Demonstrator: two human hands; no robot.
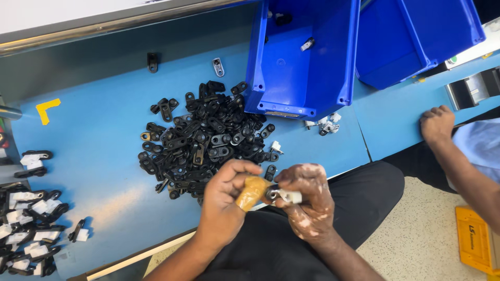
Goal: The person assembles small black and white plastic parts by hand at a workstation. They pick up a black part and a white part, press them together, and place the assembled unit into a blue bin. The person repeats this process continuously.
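Observation:
My left hand (224,200) and my right hand (307,200) meet above my lap at the table's front edge. The left thumb wears a tan rubber finger cover (251,191). Between both hands sits a small black clip with a white plastic piece (284,195) pushed against it; the right fingers pinch it and the left thumb presses on it. Just beyond my hands lies a heap of black plastic clips (203,138) on the blue table (104,151).
A blue bin (297,88) with a few parts stands behind the heap, a second blue bin (416,36) to its right. Several small white pieces (325,124) lie by the first bin. Assembled black-and-white clips (28,229) pile at the left. Another person's hand (436,124) rests at right.

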